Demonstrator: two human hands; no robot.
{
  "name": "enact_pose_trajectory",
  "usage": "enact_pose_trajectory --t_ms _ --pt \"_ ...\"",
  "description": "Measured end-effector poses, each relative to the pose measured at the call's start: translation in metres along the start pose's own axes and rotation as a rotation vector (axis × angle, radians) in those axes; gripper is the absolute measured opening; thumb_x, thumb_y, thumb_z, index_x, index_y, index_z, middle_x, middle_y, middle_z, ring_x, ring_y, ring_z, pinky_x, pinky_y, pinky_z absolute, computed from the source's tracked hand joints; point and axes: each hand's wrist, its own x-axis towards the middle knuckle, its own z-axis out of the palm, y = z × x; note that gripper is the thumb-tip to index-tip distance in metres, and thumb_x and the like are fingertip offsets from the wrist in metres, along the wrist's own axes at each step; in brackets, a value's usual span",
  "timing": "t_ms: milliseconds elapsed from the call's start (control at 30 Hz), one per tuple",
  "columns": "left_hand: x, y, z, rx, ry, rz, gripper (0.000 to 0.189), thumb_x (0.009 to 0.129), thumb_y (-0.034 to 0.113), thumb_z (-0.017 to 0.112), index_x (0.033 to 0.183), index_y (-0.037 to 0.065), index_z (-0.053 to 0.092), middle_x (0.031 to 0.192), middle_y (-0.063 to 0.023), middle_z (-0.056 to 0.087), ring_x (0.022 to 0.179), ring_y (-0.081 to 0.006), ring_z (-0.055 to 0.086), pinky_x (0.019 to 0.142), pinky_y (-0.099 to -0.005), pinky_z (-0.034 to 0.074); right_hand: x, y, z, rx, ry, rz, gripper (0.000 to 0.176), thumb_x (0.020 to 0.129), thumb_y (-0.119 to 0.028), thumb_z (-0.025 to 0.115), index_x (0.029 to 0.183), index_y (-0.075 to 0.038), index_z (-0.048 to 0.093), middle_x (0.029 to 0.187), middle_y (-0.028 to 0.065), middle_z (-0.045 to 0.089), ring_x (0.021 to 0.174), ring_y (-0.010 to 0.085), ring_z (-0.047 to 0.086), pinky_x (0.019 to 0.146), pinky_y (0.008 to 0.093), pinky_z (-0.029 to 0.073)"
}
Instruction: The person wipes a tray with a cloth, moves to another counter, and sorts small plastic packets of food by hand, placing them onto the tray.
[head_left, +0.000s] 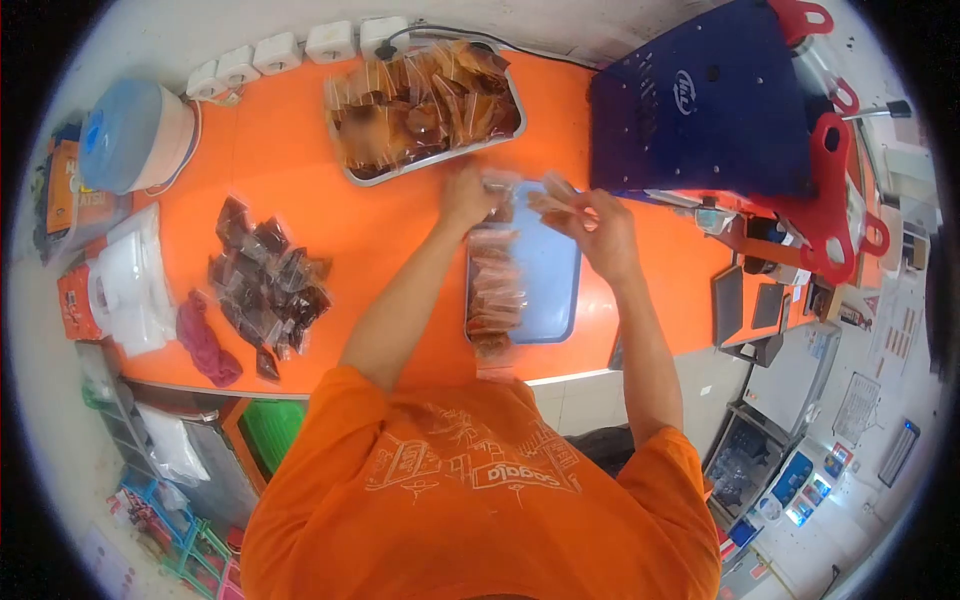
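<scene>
My right hand (608,235) pinches a small clear sachet with brown contents (553,204) above the far right part of a light blue tray (550,290). Across from it, my left hand (468,202) is closed at the edge of another clear sachet (503,207), slightly blurred, at the tray's far left corner. A row of overlapping sachets (496,290) runs down the tray's left side, the nearest ones reaching past its front edge. The rest of the tray's blue surface shows bare on the right.
A metal tray (440,165) heaped with amber sachets stands at the back. Dark sachets (265,280) lie piled at left, beside a maroon cloth (207,340) and white plastic bags (135,285). A blue-and-red machine (705,100) occupies the back right; a lidded tub (140,135) stands at far left.
</scene>
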Motion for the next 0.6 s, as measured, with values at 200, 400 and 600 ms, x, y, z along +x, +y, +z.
enact_pose_trajectory --t_ms 200,400,600 --pt "-0.010 -0.011 0.005 -0.375 -0.018 0.141 0.021 0.083 0.017 0.075 0.099 0.008 0.066 0.105 -0.0155 0.069 0.102 -0.0362 0.063 0.087 -0.0447 0.051 0.024 0.041 -0.003 0.052 0.066 0.003 0.018 0.078 -0.007 0.071 0.095 -0.001 0.067 0.094 0.0175 0.068 0.091 0.0375 0.065 0.082 0.0425 0.053" --pt "-0.068 0.006 -0.022 -0.065 -0.007 0.434 0.012 0.086 0.011 0.070 0.097 0.011 0.066 0.100 -0.0100 0.070 0.093 -0.0309 0.068 0.080 -0.0390 0.055 0.043 0.038 0.042 0.061 0.195 -0.288 0.017 0.079 -0.006 0.071 0.096 -0.003 0.067 0.095 0.0156 0.068 0.092 0.0360 0.065 0.083 0.0445 0.052" --pt "-0.090 0.003 -0.024 -0.044 -0.164 0.380 0.014 0.089 0.018 0.071 0.099 0.010 0.065 0.107 -0.0089 0.071 0.102 -0.0313 0.066 0.086 -0.0401 0.054 0.050 0.025 0.072 0.136 -0.718 -0.111 0.027 0.077 -0.006 0.074 0.101 0.000 0.064 0.114 0.0170 0.066 0.110 0.0343 0.062 0.097 0.0421 0.050"
